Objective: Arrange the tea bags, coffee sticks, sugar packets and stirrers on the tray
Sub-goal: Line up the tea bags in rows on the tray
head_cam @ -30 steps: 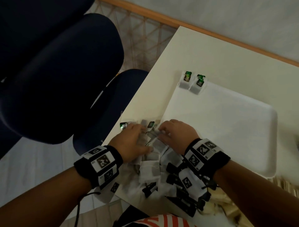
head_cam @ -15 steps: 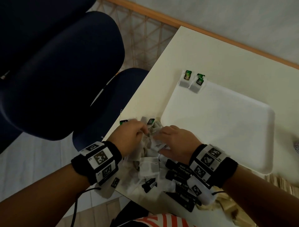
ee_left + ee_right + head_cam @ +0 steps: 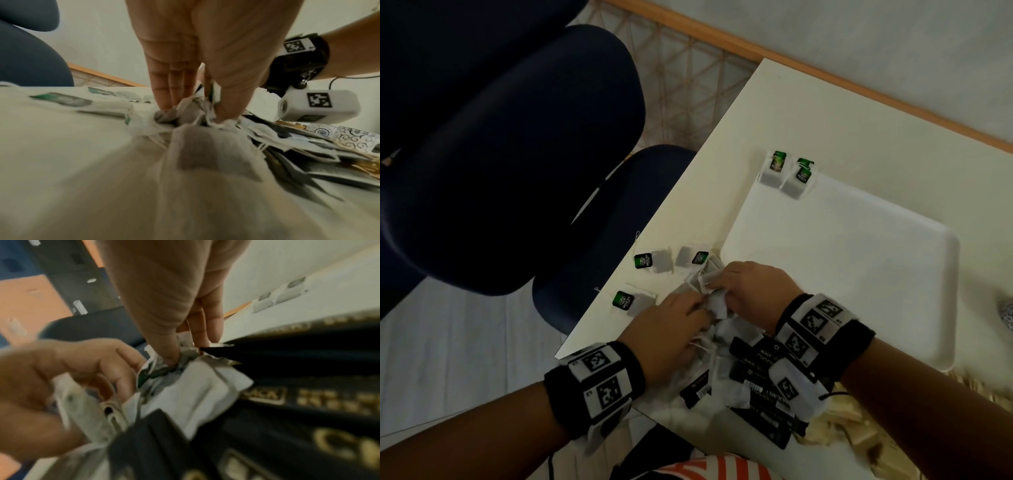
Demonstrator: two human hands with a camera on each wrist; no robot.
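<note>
Head view: a smooth white rectangular tray (image 3: 842, 274) with rounded corners lies at centre right on the cream bench (image 3: 808, 113). Two papery tea bags (image 3: 786, 173) with green tags sit at its upper left corner, one on the rim, one just beside it. Three more tea bags (image 3: 654, 263) lie loose left of the hands. Left hand (image 3: 671, 335) and right hand (image 3: 748, 287) both pinch into a crumpled tangle of tea bags (image 3: 710, 291). Glossy black coffee sticks (image 3: 760, 380) lie heaped under the right wrist.

Left wrist view: the fingers (image 3: 170, 84) and thumb nip the soft grey bags at centre; patterned sugar packets (image 3: 345, 139) lie at right.

Right wrist view: the thumb (image 3: 162, 331) and fingers grip the crumpled paper; black sticks with gold lettering fill the lower right.
</note>
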